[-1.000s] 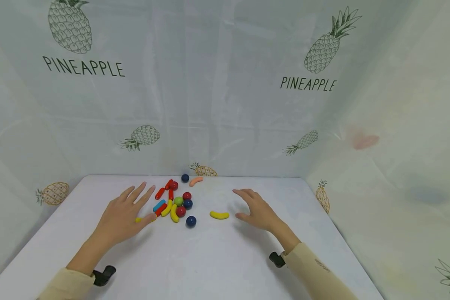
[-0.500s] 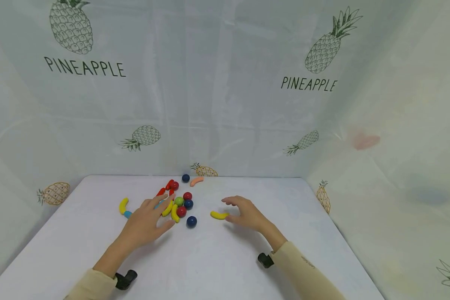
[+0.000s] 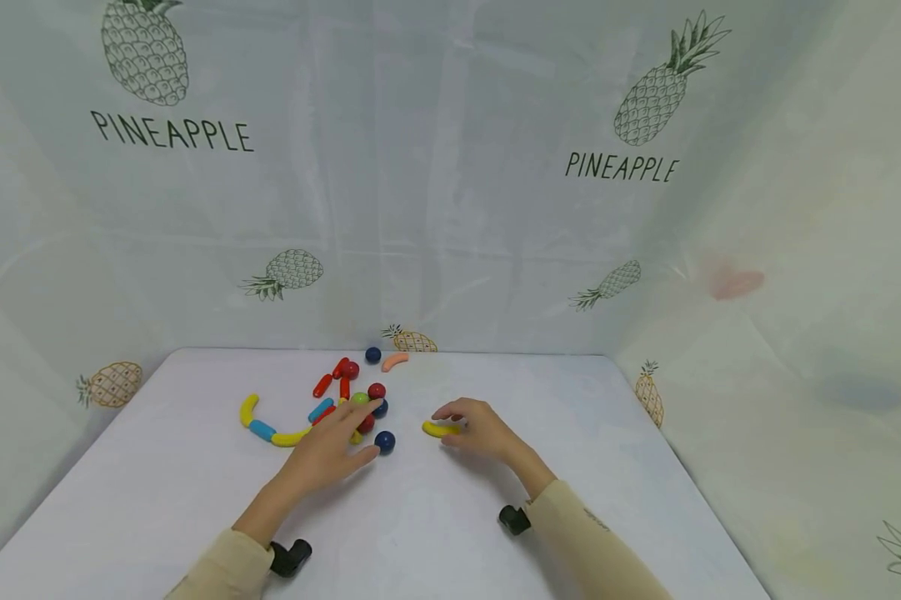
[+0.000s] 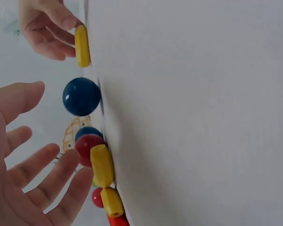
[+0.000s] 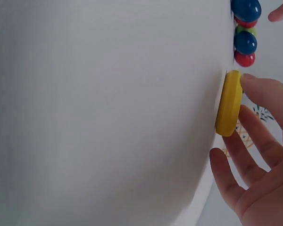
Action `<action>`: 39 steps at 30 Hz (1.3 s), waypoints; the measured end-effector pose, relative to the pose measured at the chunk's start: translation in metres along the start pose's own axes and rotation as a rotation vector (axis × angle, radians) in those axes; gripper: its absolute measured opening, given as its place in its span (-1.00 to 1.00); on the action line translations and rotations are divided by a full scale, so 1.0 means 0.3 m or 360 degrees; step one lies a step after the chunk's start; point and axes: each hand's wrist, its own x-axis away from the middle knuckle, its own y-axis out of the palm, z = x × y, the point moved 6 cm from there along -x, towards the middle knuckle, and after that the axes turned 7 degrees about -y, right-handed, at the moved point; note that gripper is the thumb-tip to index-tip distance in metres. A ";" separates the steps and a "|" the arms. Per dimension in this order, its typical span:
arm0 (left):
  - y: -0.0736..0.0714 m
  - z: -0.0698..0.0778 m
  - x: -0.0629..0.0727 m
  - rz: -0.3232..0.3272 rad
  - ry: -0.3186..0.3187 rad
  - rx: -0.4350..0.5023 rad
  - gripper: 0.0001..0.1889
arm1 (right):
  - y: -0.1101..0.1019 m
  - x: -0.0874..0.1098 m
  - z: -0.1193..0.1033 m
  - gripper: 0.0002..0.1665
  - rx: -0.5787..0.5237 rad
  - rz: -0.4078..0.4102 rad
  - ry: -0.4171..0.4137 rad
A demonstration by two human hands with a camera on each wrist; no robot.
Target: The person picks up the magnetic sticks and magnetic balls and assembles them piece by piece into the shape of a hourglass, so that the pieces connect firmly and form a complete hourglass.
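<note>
My right hand (image 3: 480, 429) is over a yellow curved, banana-like bead (image 3: 432, 428), thumb on its near side and fingers beyond it. In the right wrist view the thumb tip is right at one end of this bead (image 5: 229, 103), and the fingers show behind it. My left hand (image 3: 328, 450) reaches across the pile of colored pieces, fingers spread, holding nothing. Its thumb tip comes close to a dark blue ball (image 3: 385, 442). Under that hand, more yellow pieces and a red ball (image 3: 366, 424) are partly hidden.
A yellow curved piece (image 3: 248, 409), a blue cylinder (image 3: 262, 430) and another yellow piece (image 3: 289, 438) form a curved line at left. Red cylinders (image 3: 322, 385), a second blue ball (image 3: 372, 355) and a salmon curved piece (image 3: 395, 361) lie toward the white table's (image 3: 495, 533) back edge.
My left hand has moved right, away from the yellow and blue line, toward the dark blue ball. My right hand has moved left, and its fingers have come around the lone yellow bead.
</note>
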 end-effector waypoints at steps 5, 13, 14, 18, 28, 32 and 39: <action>0.029 0.016 -0.012 -0.0004 -0.0040 0.0055 -0.17 | 0.012 -0.007 0.004 -0.60 0.0015 -0.0021 0.0067; 0.053 0.017 -0.029 -0.0070 -0.0123 0.0204 -0.29 | 0.021 -0.020 0.014 -0.64 0.0082 -0.0027 0.0087; 0.056 0.016 -0.031 -0.0080 -0.0120 0.0214 -0.32 | 0.022 -0.021 0.015 -0.65 0.0087 -0.0026 0.0089; 0.068 0.014 -0.041 -0.0120 -0.0102 0.0201 -0.43 | 0.025 -0.027 0.018 -0.66 0.0102 -0.0020 0.0101; 0.072 0.020 -0.051 -0.0155 -0.0119 0.0159 -0.56 | 0.028 -0.029 0.023 -0.68 0.0134 -0.0021 0.0129; 0.073 0.024 -0.053 -0.0153 -0.0125 0.0142 -0.59 | 0.028 -0.030 0.023 -0.69 0.0138 -0.0026 0.0125; 0.070 0.030 -0.051 -0.0154 -0.0127 0.0137 -0.60 | 0.028 -0.035 0.027 -0.70 0.0111 -0.0041 0.0119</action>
